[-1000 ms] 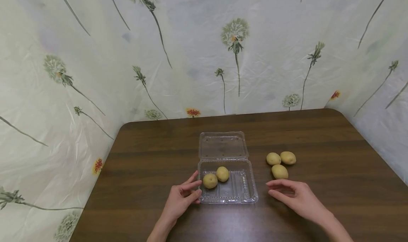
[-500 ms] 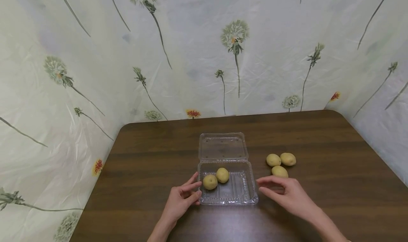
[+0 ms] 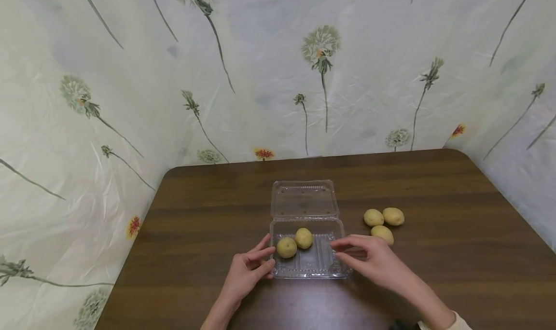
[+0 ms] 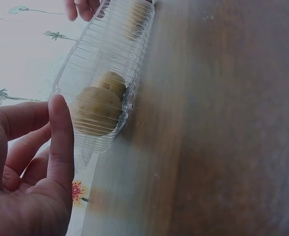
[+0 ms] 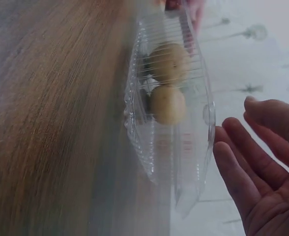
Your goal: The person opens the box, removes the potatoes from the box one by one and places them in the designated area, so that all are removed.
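Observation:
A clear plastic clamshell container (image 3: 309, 267) lies on the table with its lid (image 3: 304, 199) folded back away from me. Inside its left half sit two small potatoes, one nearer (image 3: 286, 248) and one behind it (image 3: 303, 238). At the container's left rim my left hand (image 3: 248, 268) holds the edge between thumb and fingers; the left wrist view shows the thumb (image 4: 60, 132) against the clear wall. Over the container's right side hovers my right hand (image 3: 375, 262), fingers loosely bent and nothing between them. In the right wrist view those fingers (image 5: 252, 162) are near the rim.
Three more potatoes lie on the table right of the container: one at left (image 3: 373, 217), one at right (image 3: 393, 216), and one nearer (image 3: 382, 234), partly behind my right hand. A flower-printed sheet (image 3: 260, 79) hangs behind the brown wooden table (image 3: 208, 214).
My right hand has moved left, from beside the nearest loose potato to over the container's right side. The left hand, the container and all the potatoes stay in place.

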`<state>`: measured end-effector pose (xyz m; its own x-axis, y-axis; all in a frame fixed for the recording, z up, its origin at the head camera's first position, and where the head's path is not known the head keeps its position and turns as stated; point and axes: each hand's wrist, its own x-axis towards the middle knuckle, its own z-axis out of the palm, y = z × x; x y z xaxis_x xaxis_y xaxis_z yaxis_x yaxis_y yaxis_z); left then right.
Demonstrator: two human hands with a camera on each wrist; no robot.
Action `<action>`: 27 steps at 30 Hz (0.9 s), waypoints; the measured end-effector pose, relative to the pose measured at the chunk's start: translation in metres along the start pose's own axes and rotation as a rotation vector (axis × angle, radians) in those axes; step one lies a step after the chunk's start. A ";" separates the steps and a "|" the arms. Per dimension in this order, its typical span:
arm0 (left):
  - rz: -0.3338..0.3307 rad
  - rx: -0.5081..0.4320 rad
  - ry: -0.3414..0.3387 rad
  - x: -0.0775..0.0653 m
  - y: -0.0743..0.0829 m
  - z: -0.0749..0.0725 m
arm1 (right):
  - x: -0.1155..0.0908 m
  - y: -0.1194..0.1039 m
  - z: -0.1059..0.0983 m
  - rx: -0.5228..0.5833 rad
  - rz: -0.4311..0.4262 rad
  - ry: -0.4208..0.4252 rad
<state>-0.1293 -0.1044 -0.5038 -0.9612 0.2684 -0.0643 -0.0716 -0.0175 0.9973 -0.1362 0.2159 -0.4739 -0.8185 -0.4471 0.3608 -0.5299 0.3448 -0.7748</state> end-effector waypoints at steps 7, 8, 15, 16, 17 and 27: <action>0.008 0.001 -0.008 0.001 -0.001 -0.001 | 0.008 0.000 0.004 -0.068 -0.029 -0.031; 0.009 0.000 -0.008 0.001 -0.001 -0.001 | 0.010 0.000 0.004 -0.082 -0.038 -0.034; 0.003 0.006 -0.004 0.002 -0.002 -0.001 | 0.018 0.004 0.007 -0.130 -0.046 -0.059; 0.005 0.007 -0.004 0.002 -0.002 -0.001 | 0.019 0.004 0.007 -0.136 -0.041 -0.064; 0.005 0.007 -0.004 0.002 -0.002 -0.001 | 0.020 0.005 0.008 -0.146 -0.037 -0.069; 0.006 0.006 -0.005 0.002 -0.003 -0.002 | 0.031 0.005 0.013 -0.217 -0.010 -0.125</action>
<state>-0.1312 -0.1061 -0.5069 -0.9603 0.2730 -0.0580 -0.0640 -0.0130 0.9979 -0.1615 0.1927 -0.4735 -0.7865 -0.5453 0.2900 -0.5838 0.5033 -0.6370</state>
